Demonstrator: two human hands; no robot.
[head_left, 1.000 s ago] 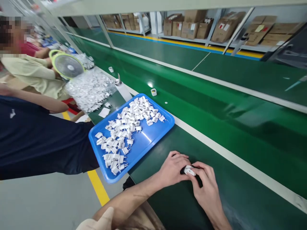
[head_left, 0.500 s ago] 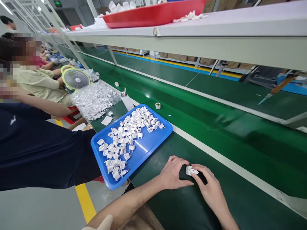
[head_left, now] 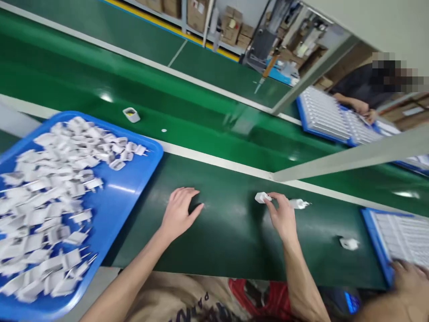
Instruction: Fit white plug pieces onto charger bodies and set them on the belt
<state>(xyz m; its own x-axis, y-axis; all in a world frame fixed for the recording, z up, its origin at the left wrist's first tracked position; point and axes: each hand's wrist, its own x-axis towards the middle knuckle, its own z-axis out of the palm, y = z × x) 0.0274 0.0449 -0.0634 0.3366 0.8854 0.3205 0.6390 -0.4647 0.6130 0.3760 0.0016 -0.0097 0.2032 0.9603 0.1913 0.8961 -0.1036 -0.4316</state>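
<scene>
A blue tray (head_left: pixel 134 179) heaped with white plugs (head_left: pixel 50 201) sits at the left of the bench (head_left: pixel 231 232); the left hand (head_left: pixel 179 212) is laid loosely open, cupped over something dark that cannot be made out; a plug (head_left: pixel 262 197) is pinched at the fingertips of the right hand (head_left: pixel 283 217), just above the bench, with a second one (head_left: pixel 299 204) lying just beyond; the grip is best kept light and at the body, prongs clear; another lies nearer the right tray (head_left: pixel 372 232), where a co-worker's hand (head_left: pixel 407 273) rests.
</scene>
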